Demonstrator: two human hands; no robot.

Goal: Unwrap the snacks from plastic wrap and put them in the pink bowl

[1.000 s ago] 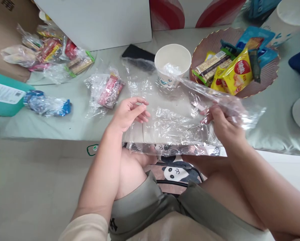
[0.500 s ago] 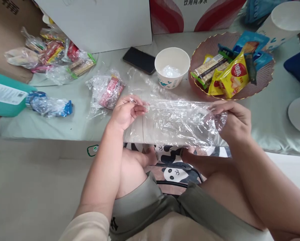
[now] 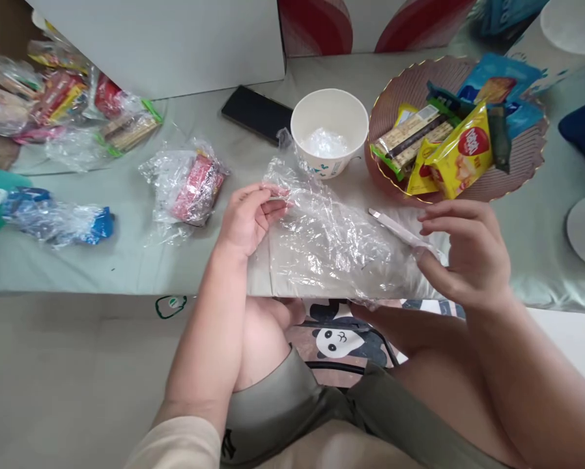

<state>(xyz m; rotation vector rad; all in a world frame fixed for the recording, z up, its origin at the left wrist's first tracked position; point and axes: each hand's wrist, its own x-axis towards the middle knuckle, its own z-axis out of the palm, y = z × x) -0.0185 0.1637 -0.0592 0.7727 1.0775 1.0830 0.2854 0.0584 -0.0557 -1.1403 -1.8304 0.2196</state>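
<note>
My left hand pinches the left edge of a crinkled clear plastic bag, spread along the front of the table. At the bag's right side, my right hand has its fingers and thumb apart. A narrow pale strip slants from the bag toward that thumb and seems to touch it; I cannot tell what it is. Behind the bag stands a white paper cup with crumpled clear plastic inside. Left of my left hand lies a red packet in clear wrapping.
A pink gold-rimmed bowl of packaged snacks stands at right, near a large white cup. A black phone lies by a white box. Wrapped snacks and a blue-ended packet are at left. The table edge runs above my knees.
My right hand has opened its fingers and let the bag's right end sink. The pale strip now shows beside it. My left hand keeps its pinch. The view has shifted slightly.
</note>
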